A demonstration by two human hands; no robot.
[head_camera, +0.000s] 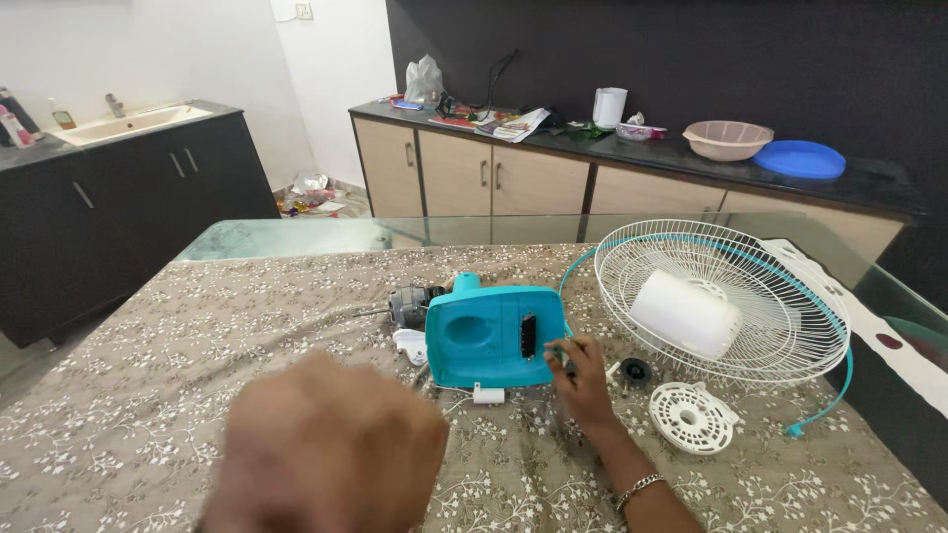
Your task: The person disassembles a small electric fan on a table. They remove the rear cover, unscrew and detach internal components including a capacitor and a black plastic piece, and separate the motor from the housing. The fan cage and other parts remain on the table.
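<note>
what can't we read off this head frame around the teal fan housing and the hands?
- Left hand: blurred, close to the head camera, cut by the bottom edge; grip unreadable.
- Right hand: fingertips at the teal housing edge; anything pinched is too small to tell.
- Motor: mostly hidden behind the housing.
- White cylinder: seen through the fan grille; attachment unclear.
- Cloth under the left hand: hidden.
</note>
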